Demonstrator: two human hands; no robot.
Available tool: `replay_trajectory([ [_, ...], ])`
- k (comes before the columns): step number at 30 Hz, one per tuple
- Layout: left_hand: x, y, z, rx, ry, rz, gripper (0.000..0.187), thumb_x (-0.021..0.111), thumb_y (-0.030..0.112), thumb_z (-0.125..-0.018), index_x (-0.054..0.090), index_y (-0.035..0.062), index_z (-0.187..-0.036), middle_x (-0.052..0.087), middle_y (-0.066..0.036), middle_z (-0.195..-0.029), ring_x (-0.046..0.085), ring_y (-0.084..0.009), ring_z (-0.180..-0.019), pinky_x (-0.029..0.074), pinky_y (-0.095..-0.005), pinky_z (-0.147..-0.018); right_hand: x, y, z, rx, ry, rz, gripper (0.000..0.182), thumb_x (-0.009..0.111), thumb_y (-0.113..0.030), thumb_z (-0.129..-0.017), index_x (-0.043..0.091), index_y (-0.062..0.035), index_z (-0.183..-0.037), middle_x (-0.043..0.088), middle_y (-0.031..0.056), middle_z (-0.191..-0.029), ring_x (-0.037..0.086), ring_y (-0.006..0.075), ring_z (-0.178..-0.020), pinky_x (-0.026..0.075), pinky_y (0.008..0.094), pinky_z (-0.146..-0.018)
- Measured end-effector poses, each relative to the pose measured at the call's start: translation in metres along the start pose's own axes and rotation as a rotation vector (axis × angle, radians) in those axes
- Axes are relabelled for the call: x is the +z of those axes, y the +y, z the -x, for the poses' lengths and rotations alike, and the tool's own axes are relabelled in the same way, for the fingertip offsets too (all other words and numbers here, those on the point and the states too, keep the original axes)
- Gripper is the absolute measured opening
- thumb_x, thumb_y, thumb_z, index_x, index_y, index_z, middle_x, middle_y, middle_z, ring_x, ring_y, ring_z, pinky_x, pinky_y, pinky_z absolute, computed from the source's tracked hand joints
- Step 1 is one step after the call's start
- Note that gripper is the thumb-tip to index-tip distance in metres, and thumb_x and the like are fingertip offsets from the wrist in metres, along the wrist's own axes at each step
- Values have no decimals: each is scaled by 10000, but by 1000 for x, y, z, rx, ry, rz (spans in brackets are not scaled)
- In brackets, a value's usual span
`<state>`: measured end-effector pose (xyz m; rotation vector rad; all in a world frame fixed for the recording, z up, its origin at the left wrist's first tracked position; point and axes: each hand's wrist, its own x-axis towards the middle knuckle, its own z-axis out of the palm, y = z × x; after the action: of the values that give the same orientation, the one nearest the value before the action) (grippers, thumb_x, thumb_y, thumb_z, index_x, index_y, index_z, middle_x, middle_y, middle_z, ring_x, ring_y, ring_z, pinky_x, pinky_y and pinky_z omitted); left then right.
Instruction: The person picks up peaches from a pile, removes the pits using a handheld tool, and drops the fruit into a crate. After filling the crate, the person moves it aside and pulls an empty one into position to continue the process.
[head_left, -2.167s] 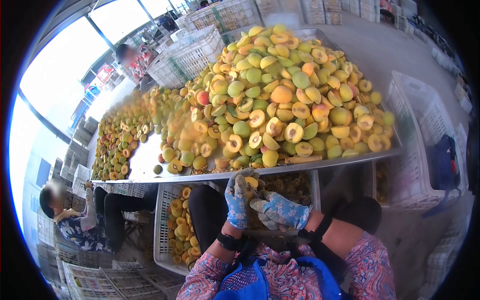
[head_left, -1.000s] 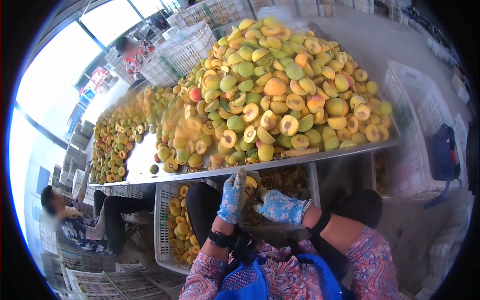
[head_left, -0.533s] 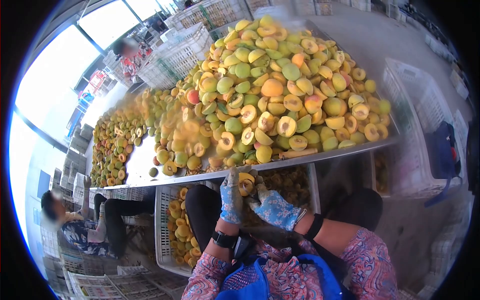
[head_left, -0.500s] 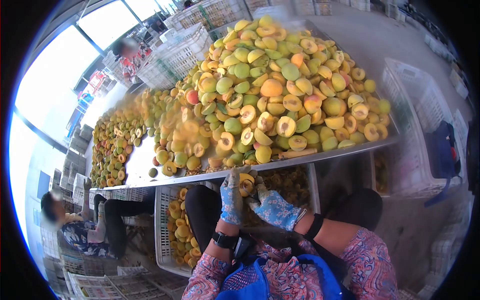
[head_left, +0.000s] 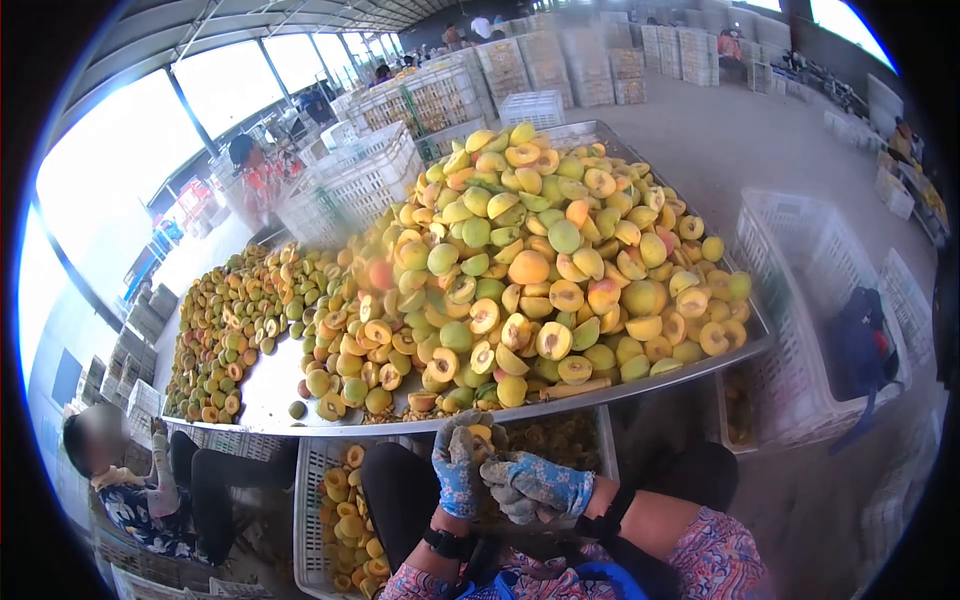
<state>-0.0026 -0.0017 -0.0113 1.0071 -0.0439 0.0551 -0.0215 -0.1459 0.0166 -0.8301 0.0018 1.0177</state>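
Observation:
My left hand (head_left: 457,465), in a grey-palmed glove with blue floral cloth, is closed around a yellow peach half (head_left: 481,434), mostly covered by the fingers. Against it sits my right hand (head_left: 540,486), gloved alike, with its fingers curled in; whatever they grip is hidden. Both hands are just below the front edge of a metal table (head_left: 640,388). On that table lies a big heap of halved and whole peaches (head_left: 540,290), some cut faces showing brown pits or hollows.
Under the table edge, a white crate (head_left: 312,500) holds peach halves beside my left leg; another bin (head_left: 608,440) lies between my knees. A large white crate (head_left: 800,330) stands at right. A co-worker (head_left: 150,490) sits at left; another person (head_left: 262,180) is behind stacked crates (head_left: 350,185).
The view has tilted upward, so table and hands appear lower. The peach half's cut face showed before; now my fingers cover most of it. My right hand's fingers look more curled.

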Motion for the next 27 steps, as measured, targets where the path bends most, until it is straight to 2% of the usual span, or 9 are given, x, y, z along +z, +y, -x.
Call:
replay_trajectory([
  [2, -1, 5, -3, -13, -36, -11, 280, 523, 203, -973, 550, 4, -1168, 633, -149, -1094, 639, -246, -957, 552, -388, -841, 2, 3, -3, 11, -46, -101, 151, 519, -286, -971, 506, -144, -922, 441, -46, -547, 393, 84, -376, 302, 235, -342],
  [4, 5, 10, -2, -69, -47, -150, 300, 525, 228, -972, 543, 4, -1171, 623, -144, -1114, 629, -228, -966, 546, -375, -854, 1, 7, -7, -89, 178, 404, 135, 522, -283, -971, 511, -152, -938, 428, -52, -541, 387, 76, -388, 299, 229, -358],
  [9, -2, 0, 5, 153, -71, -182, 354, 551, 269, -958, 534, 20, -1209, 614, -128, -1153, 620, -210, -964, 511, -327, -842, -4, 5, -3, -23, -64, -48, 251, 508, -318, -966, 507, -67, -968, 489, 3, -567, 445, 117, -374, 347, 274, -295],
  [12, 9, 6, 6, 51, -71, -94, 359, 551, 276, -958, 532, 24, -1212, 614, -124, -1155, 620, -216, -971, 517, -343, -848, -7, 4, -8, -65, 28, 204, 261, 504, -328, -966, 508, -68, -959, 484, 0, -565, 439, 120, -367, 350, 277, -280],
  [14, 7, 10, 4, -26, -59, 19, 345, 556, 283, -955, 551, 25, -1185, 626, -121, -1122, 631, -225, -948, 535, -355, -823, -3, 3, -5, -142, 209, 648, 247, 498, -335, -969, 496, -87, -964, 474, -14, -561, 425, 107, -366, 347, 271, -278],
  [18, 5, 12, 4, -135, 20, -55, 284, 535, 245, -966, 585, 7, -1113, 654, -126, -1028, 652, -222, -858, 559, -348, -757, 2, 2, 0, -26, 122, 376, 172, 529, -307, -968, 528, -135, -954, 454, -33, -552, 408, 85, -405, 326, 240, -371],
  [20, 2, 9, 6, -21, -35, -33, 255, 508, 201, -974, 585, 0, -1111, 656, -123, -1021, 651, -210, -843, 557, -338, -753, -3, 4, 2, 49, -109, -76, 183, 525, -306, -970, 522, -123, -971, 467, -28, -556, 415, 85, -407, 326, 240, -368],
  [26, 2, 12, -2, -149, -51, -266, 246, 491, 178, -975, 582, -2, -1116, 657, -122, -1014, 650, -200, -835, 554, -325, -742, -2, 12, -5, -101, 155, 405, 218, 528, -301, -964, 502, -92, -909, 461, -26, -566, 405, 91, -379, 321, 254, -340],
  [27, 3, 11, -1, -108, -53, -249, 258, 500, 201, -974, 581, -1, -1112, 657, -128, -1012, 650, -208, -829, 551, -324, -741, 0, 7, 0, -23, 73, 229, 189, 529, -295, -965, 506, -121, -893, 448, -40, -572, 391, 74, -395, 303, 235, -354],
])
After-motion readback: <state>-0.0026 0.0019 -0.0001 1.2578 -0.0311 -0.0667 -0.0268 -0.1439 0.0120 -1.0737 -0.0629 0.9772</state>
